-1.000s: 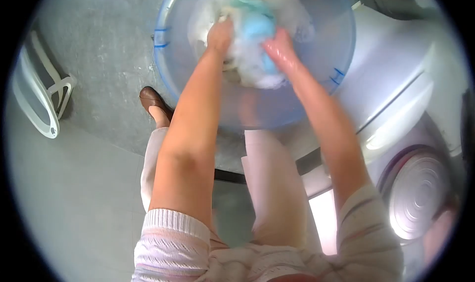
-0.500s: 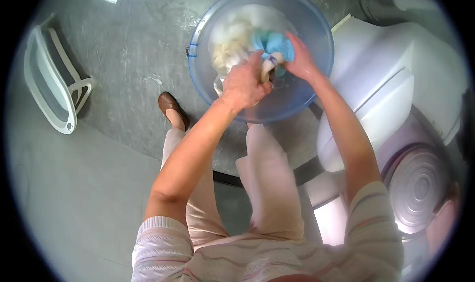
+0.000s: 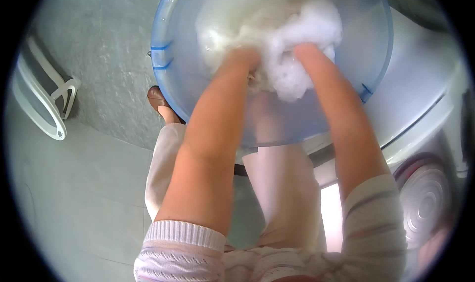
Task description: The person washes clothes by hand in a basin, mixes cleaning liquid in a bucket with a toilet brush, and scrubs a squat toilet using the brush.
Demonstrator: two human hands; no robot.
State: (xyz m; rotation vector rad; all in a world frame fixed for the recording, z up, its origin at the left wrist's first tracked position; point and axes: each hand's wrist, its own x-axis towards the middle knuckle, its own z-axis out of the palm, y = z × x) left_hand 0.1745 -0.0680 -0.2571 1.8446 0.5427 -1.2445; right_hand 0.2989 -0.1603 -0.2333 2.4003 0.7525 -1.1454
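Between my legs, a large translucent blue plastic tub [image 3: 161,20] holds a heap of white foam [image 3: 292,82], with whitish cloth-like material partly showing in it. My left hand [image 3: 243,58] is sunk in the heap near the middle of the tub, with only the back of the hand and wrist visible. Slightly to the right, my right hand [image 3: 308,51] also reaches into the foam. White suds cover the fingers of both hands, so anything they hold is hidden. The blue cloth from before cannot be seen.
A white folding frame with a grey panel [image 3: 42,101] lies on the grey floor [image 3: 109,59] at left. White curved panels [image 3: 420,69] stand close to the tub's right side. A round ribbed lid [image 3: 423,208] is at lower right. My brown shoe [image 3: 157,98] is beside the tub.
The view has come closer to the tub. Both hands have gone from gripping the cloths above the heap down into the foam. The blue and cream cloths are now out of sight.
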